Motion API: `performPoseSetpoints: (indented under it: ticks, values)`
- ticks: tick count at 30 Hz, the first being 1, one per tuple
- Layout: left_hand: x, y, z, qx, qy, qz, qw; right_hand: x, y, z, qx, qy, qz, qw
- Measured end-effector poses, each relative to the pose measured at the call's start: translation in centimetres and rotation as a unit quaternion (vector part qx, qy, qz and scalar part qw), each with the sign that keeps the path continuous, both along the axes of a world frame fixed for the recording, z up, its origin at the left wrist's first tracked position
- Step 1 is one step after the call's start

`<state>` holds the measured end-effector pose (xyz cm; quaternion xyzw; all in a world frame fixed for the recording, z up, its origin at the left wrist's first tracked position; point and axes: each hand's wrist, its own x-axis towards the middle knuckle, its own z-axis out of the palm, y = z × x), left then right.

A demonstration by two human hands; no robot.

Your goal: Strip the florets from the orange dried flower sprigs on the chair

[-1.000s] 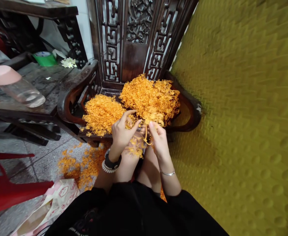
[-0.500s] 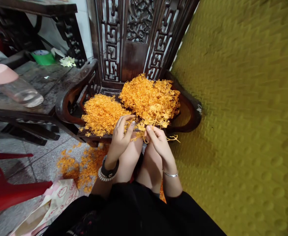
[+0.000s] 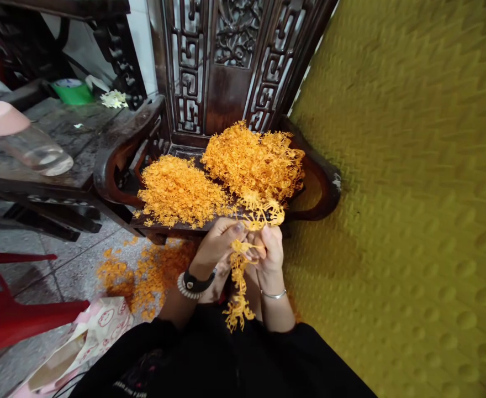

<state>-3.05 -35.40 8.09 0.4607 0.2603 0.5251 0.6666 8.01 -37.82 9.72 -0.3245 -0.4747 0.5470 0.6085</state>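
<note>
Both of my hands meet over my lap, in front of the chair seat. My left hand [image 3: 220, 242] is closed, thumb and fingers pinching a strand of orange plastic flower-like pieces [image 3: 238, 293] that dangles toward my lap. My right hand [image 3: 271, 250] grips the same tangle from the other side, its fingers curled. Part of the tangle sticks up above the hands, close to the larger orange heap [image 3: 251, 160]. To the left lies a smaller heap of loose orange pieces [image 3: 180, 190]. The exact pinch points are partly hidden by my fingers.
The heaps rest on a dark carved wooden chair [image 3: 226, 105]. A side table at left carries a pink-capped bottle [image 3: 31, 146] and green tape [image 3: 72, 91]. Orange pieces [image 3: 143, 276] litter the floor near a red stool [image 3: 15, 309] and paper bag [image 3: 81, 342]. A yellow-green textured surface [image 3: 404, 193] rises at right.
My hands have come together and nearer my body. The left fingers, spread before, now pinch the orange strand. Part of the strand has swung from pointing right to hanging down between my hands.
</note>
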Motion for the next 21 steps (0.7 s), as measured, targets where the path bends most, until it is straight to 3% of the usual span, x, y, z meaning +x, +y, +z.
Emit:
performPoseSetpoints:
  ticks: [3,5,8,11,17,21]
  values:
    - [-0.1,0.6,0.7,-0.058,-0.107,0.048,0.991,0.5,0.7,1.1,0.018,0.07,-0.052,0.996]
    - [-0.2,0.9,1.1,-0.07,-0.131,0.064,0.987,1.2,1.2,1.9,0.017,0.078,-0.069,0.994]
    - [-0.2,0.7,1.6,-0.052,-0.141,0.053,0.987,1.9,1.2,2.5,-0.007,-0.042,-0.035,0.998]
    - [-0.3,0.5,1.8,-0.064,-0.142,0.06,0.986,1.9,0.6,2.3,-0.03,-0.173,-0.028,0.984]
    - [-0.5,0.1,1.5,-0.055,-0.056,0.103,0.992,1.0,0.4,2.3,-0.021,-0.25,-0.036,0.967]
    - [-0.7,0.0,1.2,0.076,0.116,0.196,0.971,0.9,0.4,2.3,-0.005,-0.292,-0.031,0.956]
